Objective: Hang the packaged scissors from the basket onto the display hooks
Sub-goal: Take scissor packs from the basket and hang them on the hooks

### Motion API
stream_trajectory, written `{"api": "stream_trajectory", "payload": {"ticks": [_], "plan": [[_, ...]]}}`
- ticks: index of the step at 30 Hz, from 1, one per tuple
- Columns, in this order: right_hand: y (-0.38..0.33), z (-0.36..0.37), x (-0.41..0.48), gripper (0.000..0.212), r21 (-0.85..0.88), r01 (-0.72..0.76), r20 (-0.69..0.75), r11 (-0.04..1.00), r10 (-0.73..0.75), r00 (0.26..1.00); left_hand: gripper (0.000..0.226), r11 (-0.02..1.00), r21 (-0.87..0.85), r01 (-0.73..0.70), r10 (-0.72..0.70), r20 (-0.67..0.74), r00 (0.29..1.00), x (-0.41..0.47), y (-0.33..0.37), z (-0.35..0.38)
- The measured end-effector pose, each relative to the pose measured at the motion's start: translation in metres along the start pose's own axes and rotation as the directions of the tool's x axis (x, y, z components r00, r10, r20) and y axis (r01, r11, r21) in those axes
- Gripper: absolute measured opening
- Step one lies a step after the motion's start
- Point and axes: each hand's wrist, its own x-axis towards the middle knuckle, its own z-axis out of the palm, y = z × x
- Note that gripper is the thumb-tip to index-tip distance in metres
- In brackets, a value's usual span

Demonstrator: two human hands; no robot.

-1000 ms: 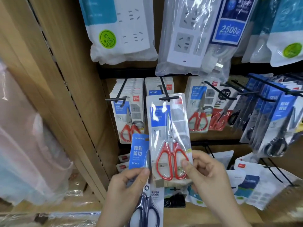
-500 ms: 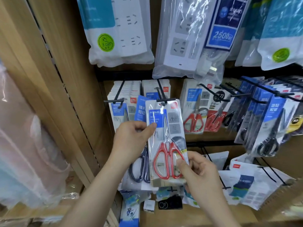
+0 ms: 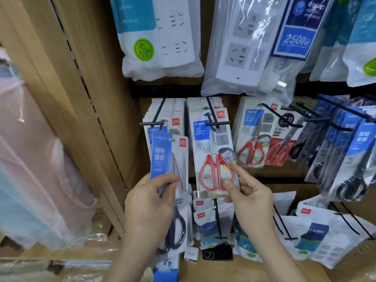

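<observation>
Since half a sec ago the left hand [image 3: 146,208] has come down from the hook tip, and its pack now sits lower, in front of the left column of stock.

Right thumb [image 3: 226,183] and forefinger pinch the lower right edge of a white-card blister pack of red-handled scissors [image 3: 212,151]. The other right fingers curl loosely behind it. This red pack hangs upright and its top appears to be threaded on the middle black wire display hook [image 3: 215,124], w/ the hook's crossbar in front of the card. The right hand [image 3: 251,200] is below it.

Left thumb lies across the front of a blue-card pack of dark-handled scissors [image 3: 162,157], fingers behind. Motion blur hides the exact grip. The blue pack is tilted slightly, not on any hook, just below the left black wire hook [image 3: 151,124].

Handling, as a judgement: both packs look light. The card is stiff and flat, the plastic front is slick, and the blades are sealed in, so approx no cut risk. Best hold is low, on the card edges, leaving the top hang hole free for the hook.
</observation>
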Motion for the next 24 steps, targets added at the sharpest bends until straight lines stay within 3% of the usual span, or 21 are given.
{"api": "stream_trajectory", "payload": {"ticks": [5,7,9,10,12,14,15,16,20,24], "plan": [[0.014,0.025,0.035,0.044,-0.121,0.044,0.006,0.992,-0.043,0.999,0.036,0.977,-0.207,0.047,-0.041,0.034,0.999,-0.026,-0.012,-0.008],[0.02,0.031,0.044,0.048,-0.355,0.023,0.095,0.935,0.012,0.995,0.036,0.951,-0.304,0.058,-0.041,0.062,0.997,-0.029,-0.008,-0.012],[0.02,0.028,0.041,0.06,-0.59,0.066,0.18,0.805,0.051,0.982,0.04,0.918,-0.39,0.079,-0.05,0.083,0.995,-0.028,-0.006,-0.014],[0.015,0.023,0.035,0.062,-0.589,0.058,0.199,0.806,0.075,0.977,0.044,0.904,-0.42,0.084,-0.053,0.085,0.995,-0.027,-0.004,-0.014],[0.004,0.007,0.014,0.052,-0.41,-0.052,0.297,0.911,0.187,0.937,0.053,0.882,-0.465,0.075,-0.051,0.063,0.997,-0.025,-0.004,-0.013],[-0.005,-0.008,-0.017,0.036,-0.165,-0.314,0.555,0.935,0.351,0.754,0.057,0.832,-0.545,0.108,-0.102,0.041,0.994,-0.024,-0.002,-0.006],[-0.005,-0.014,-0.033,0.034,-0.106,-0.38,0.66,0.919,0.351,0.664,0.059,0.799,-0.585,0.136,-0.132,0.049,0.99,-0.024,0.0,-0.002],[-0.002,-0.018,-0.046,0.033,-0.066,-0.383,0.693,0.921,0.319,0.647,0.06,0.77,-0.619,0.155,-0.151,0.06,0.987,-0.023,0.004,0.003],[0.016,-0.041,-0.074,0.038,-0.029,-0.373,0.532,0.927,0.33,0.779,0.056,0.703,-0.684,0.193,-0.141,0.132,0.981,-0.028,0.027,0.03],[0.016,-0.097,-0.081,0.048,0.011,-0.402,0.422,0.916,0.36,0.832,0.024,0.683,-0.698,0.215,-0.115,0.188,0.975,-0.028,0.042,0.057]]}}
